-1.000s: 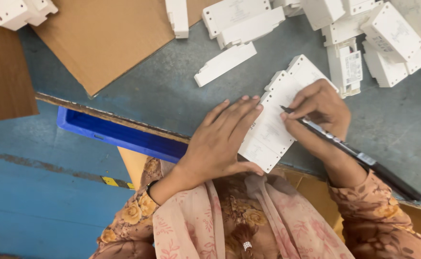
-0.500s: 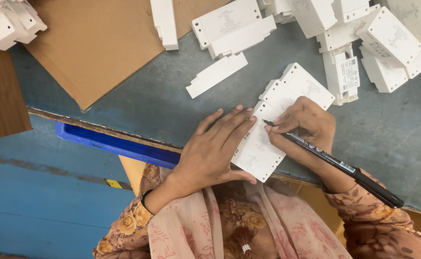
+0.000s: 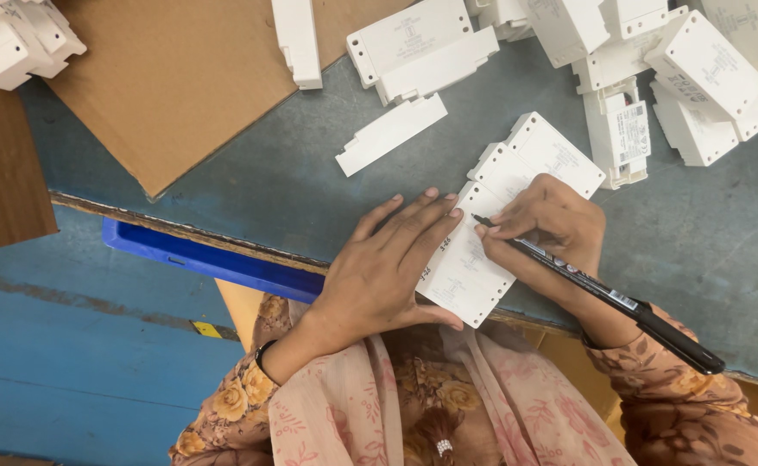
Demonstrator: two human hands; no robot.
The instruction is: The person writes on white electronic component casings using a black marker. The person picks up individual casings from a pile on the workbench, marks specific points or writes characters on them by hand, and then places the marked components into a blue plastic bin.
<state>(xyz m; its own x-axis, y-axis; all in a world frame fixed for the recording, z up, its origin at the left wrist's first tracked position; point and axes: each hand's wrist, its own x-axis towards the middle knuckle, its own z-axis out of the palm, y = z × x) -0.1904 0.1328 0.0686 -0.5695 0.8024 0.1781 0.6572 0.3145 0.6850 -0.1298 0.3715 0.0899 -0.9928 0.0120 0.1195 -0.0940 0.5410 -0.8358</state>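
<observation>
From my seat, my left hand covers the near left edge of the row of flat white plastic casings, and my right hand hides its middle. The small print on those casings is too fine to read. The heap of white plastic housings runs off the top and right edges.

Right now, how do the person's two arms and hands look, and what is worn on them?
Both hands are bare, with no gloves or rings visible. The left hand has a thin dark band at the wrist. Both arms wear long sleeves of brownish fabric with a pale floral print: the left sleeve shows yellow flowers, the right sleeve pinkish ones, ending just behind the right hand.
</observation>
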